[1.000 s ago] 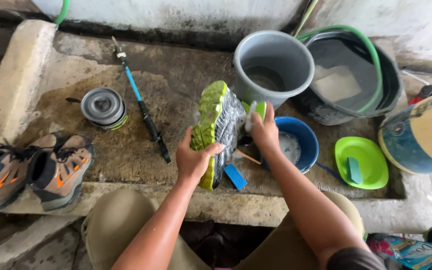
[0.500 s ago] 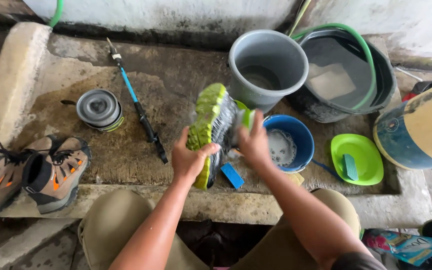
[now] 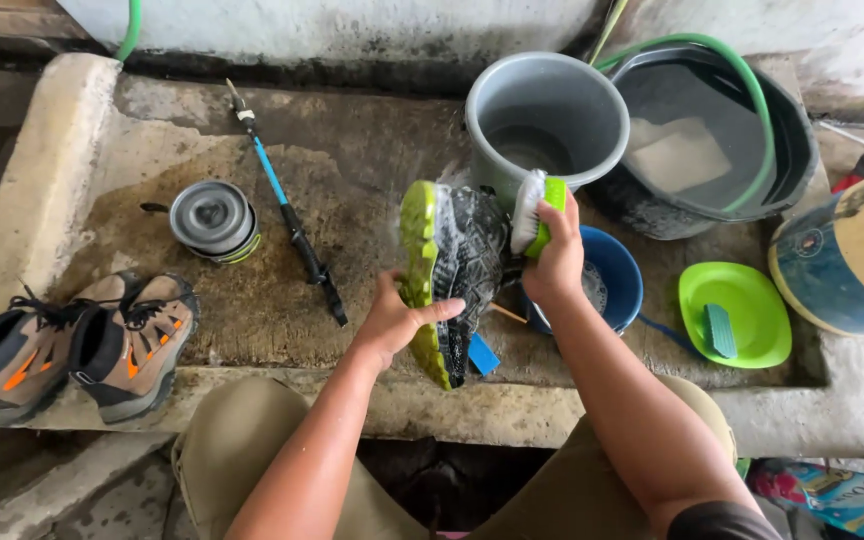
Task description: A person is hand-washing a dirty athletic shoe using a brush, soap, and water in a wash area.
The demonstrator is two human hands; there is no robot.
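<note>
Landmark: grey bucket [image 3: 546,125], back of the concrete wash slab [image 3: 352,170].

Far left of it, off the slab's front corner: pair of brown-orange hiking shoes [image 3: 72,345], side by side, touching. Closer in: small lidded metal pot [image 3: 212,218], then a blue-handled pole [image 3: 287,215] lying diagonally on the wet concrete.

Just in front of the bucket: left hand [image 3: 397,320] wrapped around the lower end of a green-soled sneaker [image 3: 444,270], fingers closed on the sole edge, shoe held up on its side (soapy, wet). Right hand [image 3: 555,265] closed around a green scrub brush [image 3: 535,212], bristles pressed to the shoe's upper.

Under the right hand: blue bowl [image 3: 620,280]. Right of the bucket: black tub [image 3: 722,140] with water and a green hose [image 3: 742,70] on its rim. Front-right: green plate [image 3: 742,315].
</note>
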